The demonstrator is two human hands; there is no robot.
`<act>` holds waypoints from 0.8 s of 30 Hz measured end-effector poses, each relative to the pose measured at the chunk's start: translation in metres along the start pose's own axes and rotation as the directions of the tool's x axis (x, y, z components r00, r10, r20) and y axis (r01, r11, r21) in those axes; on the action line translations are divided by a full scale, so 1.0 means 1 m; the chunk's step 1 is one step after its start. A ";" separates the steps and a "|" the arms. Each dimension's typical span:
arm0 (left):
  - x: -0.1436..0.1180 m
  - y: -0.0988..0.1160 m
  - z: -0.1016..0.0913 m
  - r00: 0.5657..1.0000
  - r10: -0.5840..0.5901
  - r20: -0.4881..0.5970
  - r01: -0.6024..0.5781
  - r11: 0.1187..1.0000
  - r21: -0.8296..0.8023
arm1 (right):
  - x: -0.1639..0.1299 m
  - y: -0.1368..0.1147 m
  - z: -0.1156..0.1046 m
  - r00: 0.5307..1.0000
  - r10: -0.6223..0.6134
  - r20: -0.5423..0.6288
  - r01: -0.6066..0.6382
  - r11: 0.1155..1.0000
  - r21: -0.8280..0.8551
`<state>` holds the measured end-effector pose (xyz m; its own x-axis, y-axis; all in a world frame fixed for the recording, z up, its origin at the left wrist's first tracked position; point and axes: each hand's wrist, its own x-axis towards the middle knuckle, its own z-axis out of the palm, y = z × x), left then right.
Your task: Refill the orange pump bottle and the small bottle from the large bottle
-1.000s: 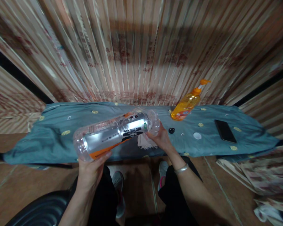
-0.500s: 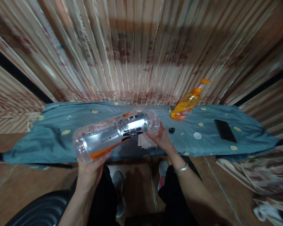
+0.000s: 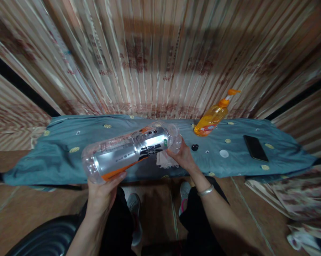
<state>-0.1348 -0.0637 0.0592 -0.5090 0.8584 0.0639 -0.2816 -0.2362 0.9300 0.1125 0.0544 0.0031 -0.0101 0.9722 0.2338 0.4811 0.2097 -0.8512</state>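
Observation:
A large clear plastic bottle (image 3: 131, 151) with a silver and orange label is held above the table, lying nearly sideways with its neck end tilted up to the right. My left hand (image 3: 103, 192) grips the base end from below, its thumb along the label's lower edge. At the neck end, my right hand (image 3: 180, 154) is closed around the bottle, with a silver bracelet on the wrist. Partly hidden behind the bottle and my right hand, a pale cloth (image 3: 166, 160) lies on the table.
A blue-green cloth covers the narrow table (image 3: 61, 133). Right of my hands are an orange pump bottle (image 3: 210, 121), a small black object (image 3: 195, 147), a white round disc (image 3: 224, 153) and a dark phone (image 3: 256, 148). Striped curtains (image 3: 155, 64) hang behind; a black stool (image 3: 48, 236) stands lower left.

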 end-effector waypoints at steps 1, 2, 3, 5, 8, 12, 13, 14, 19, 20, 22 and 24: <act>0.000 0.000 0.000 1.000 0.004 0.002 -0.004 1.000 -0.006 | 0.000 0.000 0.000 1.000 0.000 0.000 0.000 1.000 0.002; 0.000 0.001 0.000 1.000 0.005 0.003 -0.005 1.000 -0.011 | 0.000 0.000 0.000 1.000 0.000 0.000 0.000 1.000 0.005; 0.000 0.001 0.000 1.000 0.001 0.005 -0.001 1.000 -0.014 | 0.000 0.000 0.000 1.000 0.000 -0.001 0.000 1.000 0.009; -0.001 0.002 0.001 1.000 -0.011 0.017 0.012 1.000 -0.015 | 0.000 0.001 0.001 1.000 0.001 -0.003 0.000 1.000 0.012; 0.000 0.002 0.003 0.999 0.004 0.035 -0.003 1.000 -0.021 | -0.001 0.002 0.001 1.000 -0.008 -0.006 0.008 1.000 0.011; 0.000 0.002 0.003 0.999 0.019 0.034 -0.019 1.000 -0.019 | 0.000 0.004 0.001 1.000 -0.022 -0.006 0.022 1.000 0.009; 0.000 0.002 0.004 0.999 0.019 0.031 -0.018 1.000 -0.014 | 0.000 0.004 0.001 1.000 -0.029 -0.007 0.029 0.999 0.012; 0.000 0.002 0.004 0.999 0.025 0.029 -0.024 1.000 -0.012 | 0.000 0.004 0.001 0.999 -0.036 -0.010 0.036 0.999 0.015; -0.001 0.004 0.003 0.999 0.040 0.022 -0.040 0.999 0.002 | 0.000 0.004 0.001 1.000 -0.020 -0.013 0.020 1.000 0.011; -0.001 0.004 0.003 0.999 0.035 0.019 -0.035 0.999 0.005 | 0.000 0.004 0.001 1.000 -0.016 -0.008 0.016 1.000 0.013; -0.001 0.003 0.002 0.999 0.029 0.019 -0.029 1.000 0.003 | -0.001 0.003 0.001 1.000 -0.013 -0.003 0.013 1.000 0.015; 0.000 0.002 0.001 0.999 0.022 0.023 -0.022 1.000 -0.004 | -0.001 0.003 0.001 1.000 -0.007 -0.004 0.007 1.000 0.010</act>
<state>-0.1343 -0.0634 0.0611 -0.4965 0.8630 0.0930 -0.2737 -0.2573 0.9268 0.1135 0.0546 0.0000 -0.0098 0.9703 0.2418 0.4718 0.2177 -0.8544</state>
